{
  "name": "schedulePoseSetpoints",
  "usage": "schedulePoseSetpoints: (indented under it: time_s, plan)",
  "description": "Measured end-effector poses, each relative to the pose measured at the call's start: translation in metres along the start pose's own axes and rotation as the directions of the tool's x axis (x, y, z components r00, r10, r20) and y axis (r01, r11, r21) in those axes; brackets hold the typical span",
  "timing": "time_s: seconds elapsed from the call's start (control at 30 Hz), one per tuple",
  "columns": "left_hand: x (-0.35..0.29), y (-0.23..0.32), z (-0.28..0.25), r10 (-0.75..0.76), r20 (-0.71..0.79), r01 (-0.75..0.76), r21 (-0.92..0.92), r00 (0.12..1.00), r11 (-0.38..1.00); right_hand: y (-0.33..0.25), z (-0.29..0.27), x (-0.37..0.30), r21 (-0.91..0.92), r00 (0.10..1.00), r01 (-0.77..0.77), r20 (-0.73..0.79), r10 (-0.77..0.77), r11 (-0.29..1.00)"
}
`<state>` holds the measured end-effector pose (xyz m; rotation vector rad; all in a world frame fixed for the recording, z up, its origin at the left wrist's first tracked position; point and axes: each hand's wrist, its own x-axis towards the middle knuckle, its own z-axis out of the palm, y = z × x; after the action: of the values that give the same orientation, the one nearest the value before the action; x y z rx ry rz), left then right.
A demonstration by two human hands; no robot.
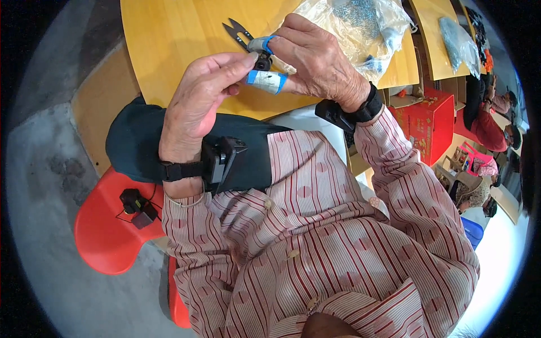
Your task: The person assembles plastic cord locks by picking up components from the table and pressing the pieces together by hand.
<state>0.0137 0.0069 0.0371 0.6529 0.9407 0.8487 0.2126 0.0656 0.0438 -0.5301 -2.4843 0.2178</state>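
Above the near edge of the yellow wooden table [174,53], my two hands meet at a small black piece [263,61] with a rounded, shiny face. My left hand [200,84] is closed, its thumb and fingertips pinched at the piece's left side. From the other side, my right hand [318,59] grips it between thumb and forefinger, both wrapped in white and blue tape. The exact kind of the piece is hard to make out. Just behind the fingers lies a pair of dark thread snips [236,29], blades pointing away; its lower part is hidden.
A clear plastic bag [366,42] of small blue-grey pieces lies beyond my right hand. Farther right stand a red box [431,121] and another table with a second bag [452,42]. A red chair [104,225] at left bears a black device [135,207]. Several people sit at far right.
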Motion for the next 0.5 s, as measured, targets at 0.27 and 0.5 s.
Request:
schedulePoseSetpoints:
  time_s: [0.27,0.5]
  plan:
    - [0.0027,-0.0038,-0.0056,-0.029,0.062,0.026,0.045,0.998,0.999,-0.0004,-0.0019,-0.0034,0.061,0.992,-0.03,0.125,0.022,0.998]
    - [0.004,-0.0058,-0.0012,0.003,0.027,-0.005,0.068,1.0,0.998,-0.0048,-0.0018,0.0002,-0.086,0.992,0.046,0.123,-0.035,0.995]
